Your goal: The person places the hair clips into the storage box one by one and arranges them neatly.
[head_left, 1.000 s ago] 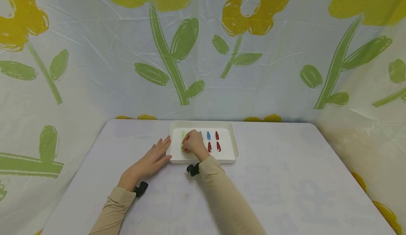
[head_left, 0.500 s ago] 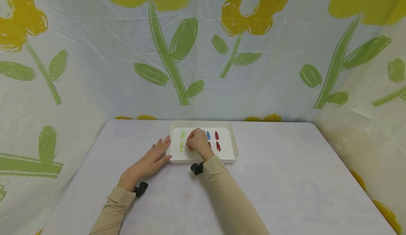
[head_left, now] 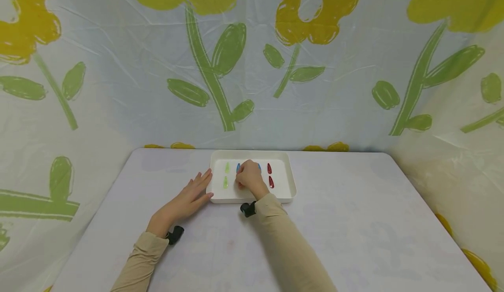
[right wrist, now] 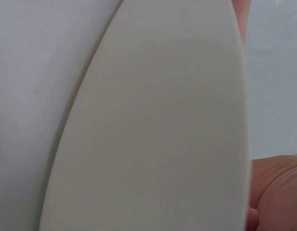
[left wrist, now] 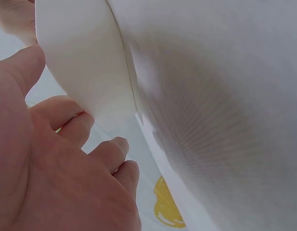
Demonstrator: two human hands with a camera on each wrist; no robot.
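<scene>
A white tray (head_left: 252,198) holds two rows of small teardrop-shaped snap hair clips. At its left are a green hair clip (head_left: 227,167) above another green hair clip (head_left: 225,182). A blue hair clip (head_left: 238,167) shows just left of my right hand (head_left: 252,178). To the right are a partly covered blue hair clip (head_left: 259,167) and two red hair clips (head_left: 271,182). My right hand reaches down among them with curled fingers; its fingertips and whatever they touch are hidden. My left hand (head_left: 189,199) rests at the tray's left edge, its fingers extended.
The tray stands near the back edge of a pale table (head_left: 346,213). Behind hangs a flower-printed curtain (head_left: 334,108). The tray's outer wall (right wrist: 153,120) fills much of the right wrist view, and its wall (left wrist: 81,57) also appears in the left wrist view.
My right hand has moved rightward from the lower green hair clip, uncovering both green clips and a blue one, and now covers a lower red clip. My left hand has stayed still.
</scene>
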